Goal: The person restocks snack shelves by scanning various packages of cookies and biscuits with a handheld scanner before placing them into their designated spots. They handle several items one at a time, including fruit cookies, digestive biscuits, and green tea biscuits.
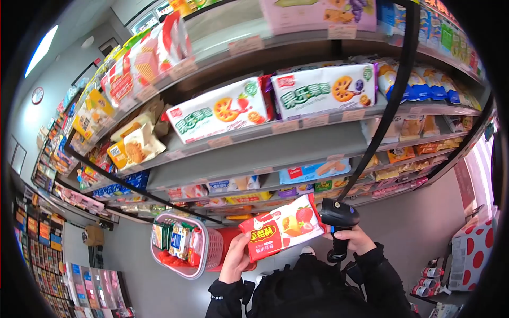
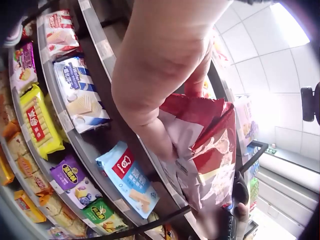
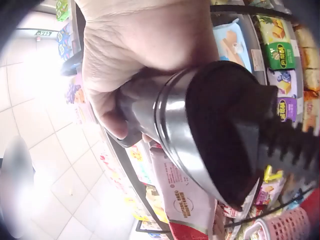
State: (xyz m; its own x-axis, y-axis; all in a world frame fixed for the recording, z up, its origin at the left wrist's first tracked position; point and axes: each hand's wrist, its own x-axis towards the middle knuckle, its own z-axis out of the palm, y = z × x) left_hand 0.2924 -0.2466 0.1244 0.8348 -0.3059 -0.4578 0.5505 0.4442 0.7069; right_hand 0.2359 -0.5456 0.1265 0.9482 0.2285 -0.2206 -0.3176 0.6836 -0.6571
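In the head view my left hand grips the near left end of a red and white snack packet printed with strawberries. The left wrist view shows thumb and fingers on either side of the packet's crinkled wrapper. My right hand holds a black barcode scanner by its handle, with the scanner's head beside the packet's right end. Up close in the right wrist view, the handle's wide base and ribbed cable face the camera, and the packet's pale back shows behind.
A pink and white basket with several packets in it stands on the floor at left. Ahead, curved shelves carry biscuit packs, including two large white ones. A red-dotted box stands at right. Black straps cross the view.
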